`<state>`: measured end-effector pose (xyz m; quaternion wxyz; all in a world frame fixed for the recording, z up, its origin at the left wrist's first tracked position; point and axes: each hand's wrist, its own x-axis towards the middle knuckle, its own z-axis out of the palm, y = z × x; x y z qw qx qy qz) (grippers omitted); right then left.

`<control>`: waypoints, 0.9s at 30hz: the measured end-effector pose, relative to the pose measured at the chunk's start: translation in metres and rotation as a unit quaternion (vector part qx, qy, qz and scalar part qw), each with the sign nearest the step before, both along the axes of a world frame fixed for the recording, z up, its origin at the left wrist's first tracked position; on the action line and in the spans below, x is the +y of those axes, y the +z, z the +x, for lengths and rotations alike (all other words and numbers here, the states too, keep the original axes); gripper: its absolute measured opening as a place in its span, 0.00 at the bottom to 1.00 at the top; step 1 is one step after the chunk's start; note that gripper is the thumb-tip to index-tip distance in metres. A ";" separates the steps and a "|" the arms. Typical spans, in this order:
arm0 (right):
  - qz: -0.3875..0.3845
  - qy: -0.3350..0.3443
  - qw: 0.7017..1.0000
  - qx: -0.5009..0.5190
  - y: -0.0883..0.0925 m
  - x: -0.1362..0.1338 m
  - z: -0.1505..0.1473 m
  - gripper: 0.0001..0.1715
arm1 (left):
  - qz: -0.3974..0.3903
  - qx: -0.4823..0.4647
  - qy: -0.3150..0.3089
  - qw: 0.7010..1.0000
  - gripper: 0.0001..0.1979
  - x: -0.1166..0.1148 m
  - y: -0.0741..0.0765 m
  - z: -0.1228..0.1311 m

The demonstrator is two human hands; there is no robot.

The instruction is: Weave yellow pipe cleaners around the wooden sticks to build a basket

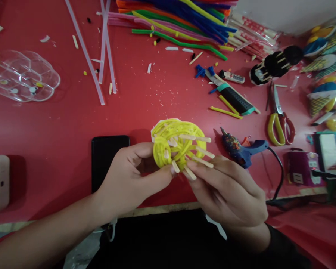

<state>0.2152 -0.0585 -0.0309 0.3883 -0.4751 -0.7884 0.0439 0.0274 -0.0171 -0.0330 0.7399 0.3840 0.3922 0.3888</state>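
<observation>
Both my hands hold a small yellow woven basket (177,142) of pipe cleaner wound around several pale wooden sticks that poke out to the right. My left hand (134,175) pinches its lower left side with thumb and fingers closed. My right hand (229,190) grips the lower right side, its fingertips pressed on the sticks. The basket hovers just above the red table (58,123), close to its front edge.
A black phone (108,157) lies left of the hands. A blue glue gun (242,149) with its cable lies right of them, then yellow-and-red scissors (278,123). Coloured pipe cleaners (184,18) are piled at the back, with glue sticks (103,48) and a clear plastic tray (22,76) to the left.
</observation>
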 end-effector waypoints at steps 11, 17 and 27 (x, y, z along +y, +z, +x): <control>-0.004 0.005 0.999 0.043 -0.001 0.002 -0.004 0.17 | -0.044 -0.054 -0.005 0.998 0.17 0.000 0.001 0.001; -0.003 0.028 0.999 -0.016 0.002 -0.001 0.002 0.13 | -0.030 -0.043 -0.018 0.998 0.19 -0.002 0.000 -0.002; -0.010 0.025 0.998 -0.052 0.005 -0.005 0.003 0.10 | 0.002 0.015 -0.002 1.000 0.21 -0.005 -0.002 0.000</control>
